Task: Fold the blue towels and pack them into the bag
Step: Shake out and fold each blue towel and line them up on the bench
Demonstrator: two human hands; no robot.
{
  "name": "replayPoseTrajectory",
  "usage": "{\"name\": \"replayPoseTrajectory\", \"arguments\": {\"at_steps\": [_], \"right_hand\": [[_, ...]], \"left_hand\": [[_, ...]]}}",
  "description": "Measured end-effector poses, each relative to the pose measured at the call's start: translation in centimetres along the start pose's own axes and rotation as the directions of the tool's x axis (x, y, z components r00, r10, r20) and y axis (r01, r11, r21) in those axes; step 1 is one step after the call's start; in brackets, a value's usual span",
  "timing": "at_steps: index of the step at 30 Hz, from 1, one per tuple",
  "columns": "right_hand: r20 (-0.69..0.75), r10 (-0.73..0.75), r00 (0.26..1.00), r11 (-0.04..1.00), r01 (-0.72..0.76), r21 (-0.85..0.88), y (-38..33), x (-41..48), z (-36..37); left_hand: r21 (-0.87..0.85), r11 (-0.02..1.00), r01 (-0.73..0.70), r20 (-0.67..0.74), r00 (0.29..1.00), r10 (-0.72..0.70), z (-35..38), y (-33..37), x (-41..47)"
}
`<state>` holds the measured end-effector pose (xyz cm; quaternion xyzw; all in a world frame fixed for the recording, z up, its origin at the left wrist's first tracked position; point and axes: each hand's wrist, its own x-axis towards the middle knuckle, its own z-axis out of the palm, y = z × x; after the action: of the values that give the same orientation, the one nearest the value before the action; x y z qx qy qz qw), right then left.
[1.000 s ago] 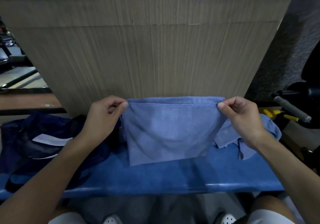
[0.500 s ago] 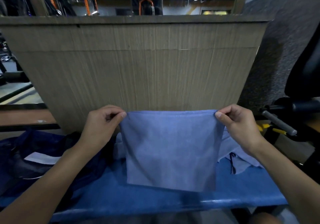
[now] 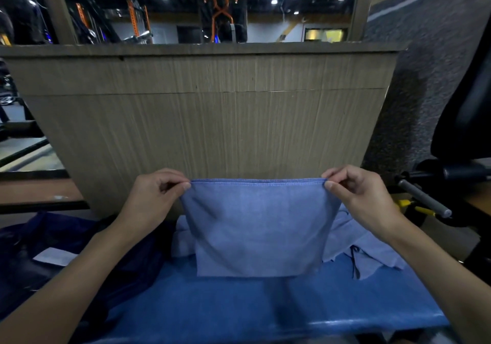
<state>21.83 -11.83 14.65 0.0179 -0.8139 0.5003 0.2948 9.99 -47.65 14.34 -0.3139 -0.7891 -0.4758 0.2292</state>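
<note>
Directly under the two hands a smooth, glossy blue padded bench top (image 3: pixel 239 306) is stretching from side to side, and just behind it a tall panel of grey-brown wood grain (image 3: pixel 212 120) is standing upright; above the panel a wide pane of dark glass (image 3: pixel 199 11) is showing ceiling lights and orange gym frames, and to the right a speckled grey wall (image 3: pixel 425 64) is rising beside a black padded machine part (image 3: pixel 467 104) and a grey metal bar (image 3: pixel 422 197). The left hand (image 3: pixel 156 197) is pinching the top left corner of a rectangular light blue cloth towel (image 3: pixel 257 226) between thumb and forefinger, the other fingers curling loosely, and the right hand (image 3: pixel 358 197) is pinching the top right corner in the same way, both forearms reaching in from the lower corners. The towel is hanging flat and taut between the hands, in front of the panel and above the bench, its stitched hem running straight along the top and its lower edge hanging just over the bench top. Behind it a loose heap of light blue towels (image 3: pixel 366 248) is lying on the bench, and to the left a dark navy fabric bag (image 3: pixel 66 240) with a white label is slumping beside the left forearm.
</note>
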Motion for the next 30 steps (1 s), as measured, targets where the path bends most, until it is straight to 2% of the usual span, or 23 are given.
{"name": "replayPoseTrajectory", "arguments": {"at_steps": [5, 10, 20, 23, 30], "right_hand": [[-0.04, 0.039, 0.998, 0.998, -0.04, -0.038, 0.1, 0.2, -0.1], [-0.052, 0.036, 0.998, 0.987, -0.043, -0.156, 0.5, 0.2, -0.5], [-0.113, 0.067, 0.991, 0.965, -0.093, -0.246, 0.8, 0.6, -1.5], [-0.092, 0.063, 0.994, 0.946, -0.089, -0.31, 1.0, 0.5, -1.7], [-0.045, 0.021, 0.999, 0.885, -0.039, -0.463, 1.1, 0.3, -1.4]], "left_hand": [[0.016, 1.0, 0.006, -0.005, 1.0, -0.006, 0.1, 0.2, 0.2], [0.005, 0.999, 0.032, 0.029, 0.999, -0.032, -0.2, 0.1, 0.4], [0.125, 0.992, -0.033, 0.095, 0.995, 0.021, -0.1, 1.0, 1.0], [0.171, 0.983, -0.062, 0.133, 0.99, 0.04, -0.2, 1.5, 1.0], [0.156, 0.987, -0.041, 0.098, 0.995, 0.026, -0.4, 2.0, 0.9]]}}
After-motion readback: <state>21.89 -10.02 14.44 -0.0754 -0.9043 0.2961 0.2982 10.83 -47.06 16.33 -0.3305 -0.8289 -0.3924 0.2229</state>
